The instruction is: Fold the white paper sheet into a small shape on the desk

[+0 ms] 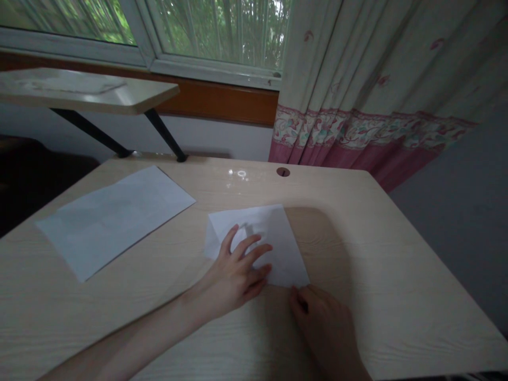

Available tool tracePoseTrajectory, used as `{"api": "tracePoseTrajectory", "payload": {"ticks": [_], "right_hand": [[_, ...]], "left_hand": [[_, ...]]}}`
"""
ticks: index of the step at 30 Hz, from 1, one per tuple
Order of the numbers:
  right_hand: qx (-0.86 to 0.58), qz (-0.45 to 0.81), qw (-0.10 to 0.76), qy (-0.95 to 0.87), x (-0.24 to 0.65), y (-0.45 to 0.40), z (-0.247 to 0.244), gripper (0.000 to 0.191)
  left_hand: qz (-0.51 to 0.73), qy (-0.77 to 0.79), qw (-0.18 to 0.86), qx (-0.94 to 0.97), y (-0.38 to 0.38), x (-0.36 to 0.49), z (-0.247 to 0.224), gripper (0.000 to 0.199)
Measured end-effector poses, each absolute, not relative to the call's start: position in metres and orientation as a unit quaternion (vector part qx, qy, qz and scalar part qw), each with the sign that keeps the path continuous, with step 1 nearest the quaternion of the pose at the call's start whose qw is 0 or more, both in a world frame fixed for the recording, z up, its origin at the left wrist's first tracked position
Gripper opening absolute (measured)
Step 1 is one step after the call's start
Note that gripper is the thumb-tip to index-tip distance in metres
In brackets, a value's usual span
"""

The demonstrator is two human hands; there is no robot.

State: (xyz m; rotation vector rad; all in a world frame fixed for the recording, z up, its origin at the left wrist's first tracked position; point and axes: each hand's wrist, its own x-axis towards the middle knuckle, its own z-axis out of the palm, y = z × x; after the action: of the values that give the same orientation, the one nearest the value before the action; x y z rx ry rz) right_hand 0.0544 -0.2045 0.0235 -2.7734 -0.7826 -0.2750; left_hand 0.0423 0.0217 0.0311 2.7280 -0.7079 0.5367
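The left hand (241,275) lies over the folded paper (281,235), its fingers spread and slightly bent, fingertips on or just above the white surface. The right hand (327,315) is curled at the paper's near right corner, thumb and forefinger drawn together there; whether they pinch that corner or only press on it, I cannot tell. The paper thus sits beneath the left hand's fingers and reaches back to the right hand's fingertips, with a creased slanting edge just left of the left forefinger. Well to the left of both hands, larger white paper (123,222) lies flat on the wood-grain desk (400,301). Beyond the hands, near the desk's far edge, is a round brown cover (283,172); farther left of it stands a raised shelf (154,98) on black supports.
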Motion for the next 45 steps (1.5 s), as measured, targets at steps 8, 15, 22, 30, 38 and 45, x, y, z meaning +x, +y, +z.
{"api": "tracePoseTrajectory", "payload": {"ticks": [8,15,22,30,38,45], "right_hand": [[-0.969,-0.054,0.078,-0.227,0.057,-0.227,0.027,0.029],[-0.978,-0.020,0.074,-0.192,0.065,-0.236,0.027,0.025],[-0.979,0.018,0.107,-0.172,0.065,-0.235,0.030,0.028],[-0.962,0.071,0.130,-0.227,0.090,-0.236,0.048,0.030],[-0.931,-0.006,0.164,-0.325,0.129,-0.197,0.059,0.035],[-0.859,-0.113,0.242,-0.438,0.175,-0.173,0.033,0.018]], "left_hand": [[0.185,-0.245,0.133,0.942,0.022,0.042,0.030,0.018],[0.186,-0.245,0.128,0.943,0.022,0.041,0.032,0.021],[0.189,-0.239,0.129,0.944,0.020,0.041,0.032,0.020],[0.195,-0.251,0.101,0.943,0.022,0.043,0.033,0.019],[0.203,-0.245,0.082,0.945,0.029,0.059,0.039,0.017],[0.208,-0.232,0.065,0.948,0.034,0.071,0.036,0.019]]}}
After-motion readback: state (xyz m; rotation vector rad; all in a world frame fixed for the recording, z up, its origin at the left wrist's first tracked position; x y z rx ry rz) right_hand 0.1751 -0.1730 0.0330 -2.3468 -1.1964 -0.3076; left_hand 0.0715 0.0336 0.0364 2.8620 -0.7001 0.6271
